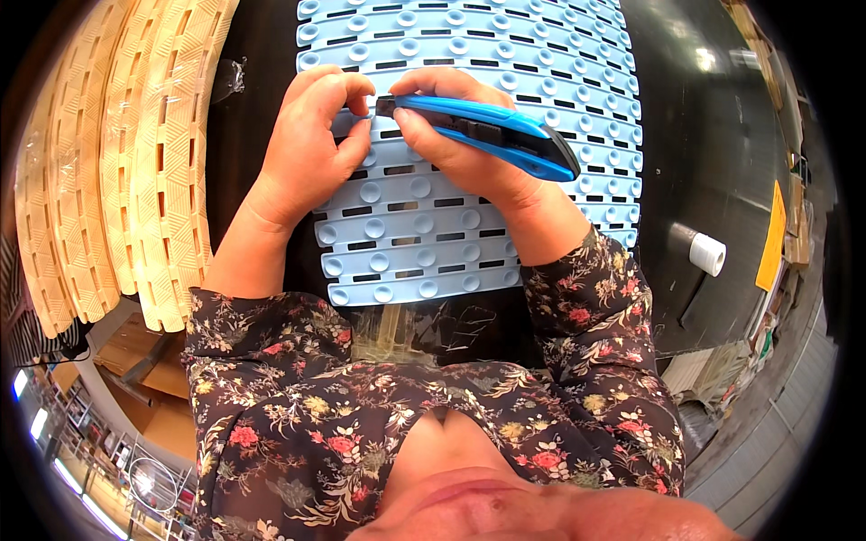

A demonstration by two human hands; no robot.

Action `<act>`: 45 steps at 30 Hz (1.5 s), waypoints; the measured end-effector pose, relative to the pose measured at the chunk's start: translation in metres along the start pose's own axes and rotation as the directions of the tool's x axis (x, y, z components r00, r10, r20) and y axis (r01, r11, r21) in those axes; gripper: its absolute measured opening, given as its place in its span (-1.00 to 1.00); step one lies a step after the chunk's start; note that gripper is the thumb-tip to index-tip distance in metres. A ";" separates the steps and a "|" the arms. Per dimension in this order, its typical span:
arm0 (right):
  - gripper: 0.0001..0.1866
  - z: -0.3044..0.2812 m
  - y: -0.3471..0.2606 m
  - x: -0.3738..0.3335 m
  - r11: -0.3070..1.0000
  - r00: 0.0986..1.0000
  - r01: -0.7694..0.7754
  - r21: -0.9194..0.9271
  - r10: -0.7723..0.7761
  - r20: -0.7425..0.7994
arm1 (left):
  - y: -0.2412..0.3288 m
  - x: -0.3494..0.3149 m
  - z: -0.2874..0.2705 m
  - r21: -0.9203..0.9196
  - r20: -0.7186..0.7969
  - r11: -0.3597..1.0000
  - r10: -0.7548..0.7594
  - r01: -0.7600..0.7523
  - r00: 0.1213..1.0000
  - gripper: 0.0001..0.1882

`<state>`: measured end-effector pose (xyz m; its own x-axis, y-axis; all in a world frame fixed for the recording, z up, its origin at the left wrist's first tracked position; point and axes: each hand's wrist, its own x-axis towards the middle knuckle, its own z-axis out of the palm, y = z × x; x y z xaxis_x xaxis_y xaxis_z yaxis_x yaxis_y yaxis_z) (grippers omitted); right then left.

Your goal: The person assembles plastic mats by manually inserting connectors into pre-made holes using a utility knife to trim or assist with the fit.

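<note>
My right hand (460, 144) is closed around a blue and black utility knife (532, 144), its dark tip pointing left toward my other hand. Fingers curled, my left hand (316, 131) is closed just left of that tip, with thumb and forefinger at a light blue slotted mat; what they pinch, if anything, is too small to make out. Beneath both hands lie light blue mats (397, 243) with rows of round suction cups facing up and slots between the strips. My hands cover part of the left edge.
Beige patterned slotted mats (167, 180) lie along the left side of the dark table (704, 153). A white roll (706, 254) and a yellow strip (773, 236) are at the right. Clear tape (397, 334) shows near my body; cardboard (149, 361) stands at lower left.
</note>
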<state>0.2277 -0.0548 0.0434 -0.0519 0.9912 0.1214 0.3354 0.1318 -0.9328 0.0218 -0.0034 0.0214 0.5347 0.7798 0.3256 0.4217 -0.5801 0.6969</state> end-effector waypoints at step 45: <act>-0.81 -0.006 0.006 -0.003 0.959 0.994 -0.095 0.268 0.105 -0.022 | 0.005 0.002 -0.001 -0.011 0.024 1.000 -0.009 0.009 1.000 -0.68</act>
<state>0.2356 -0.0566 0.0393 0.0046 0.9995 0.0307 0.0746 0.0302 -0.9968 0.0239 -0.0043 0.0260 0.5485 0.7789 0.3041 0.4181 -0.5704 0.7070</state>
